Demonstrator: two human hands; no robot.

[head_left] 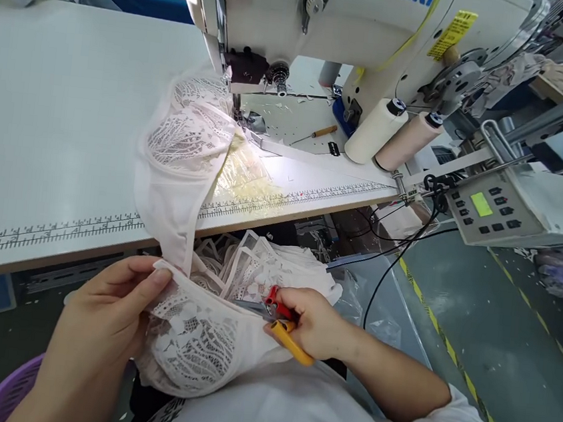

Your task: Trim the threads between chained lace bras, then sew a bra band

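My left hand (104, 316) is at the lower left, its thumb and fingers pinching the top edge of a white lace bra (191, 346) in front of my body. At the bra's right side, my right hand (317, 322) is closed around scissors (295, 345) with red and yellow handles. Their blades point left along the bra's upper edge; I cannot tell whether they touch it. More white lace cups (186, 137) lie on the table by the sewing machine's needle and hang over the front edge towards my left hand. Whether both lace parts are one bra is unclear.
Behind is the sewing machine (277, 9), with two thread cones (378, 130) and a wooden-handled awl (324, 131). A control box (503, 204) is at right. The white table (60, 114) carries a ruler strip. Below it lies piled lacework (280, 268). A purple basket (11, 387) stands lower left.
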